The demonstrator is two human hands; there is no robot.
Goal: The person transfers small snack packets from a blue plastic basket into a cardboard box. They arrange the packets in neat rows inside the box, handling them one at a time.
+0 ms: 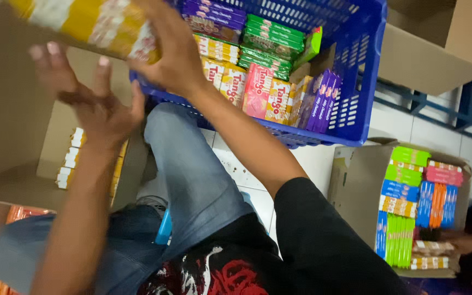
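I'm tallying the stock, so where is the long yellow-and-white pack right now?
In the head view, the yellow-and-white pack is at top left, held by the right hand above the open cardboard box, beside the blue crate.

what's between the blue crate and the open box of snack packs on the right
In the head view, only bare white tiled floor separates the blue crate from the open cardboard box.

Blue crate point(356, 82) of snack packs point(258, 90)

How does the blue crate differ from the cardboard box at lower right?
The blue crate is perforated plastic; the cardboard box has plain brown walls. The crate lies right by the right hand; the box lies off to the side on the tiled floor. Both hold colourful snack packs.
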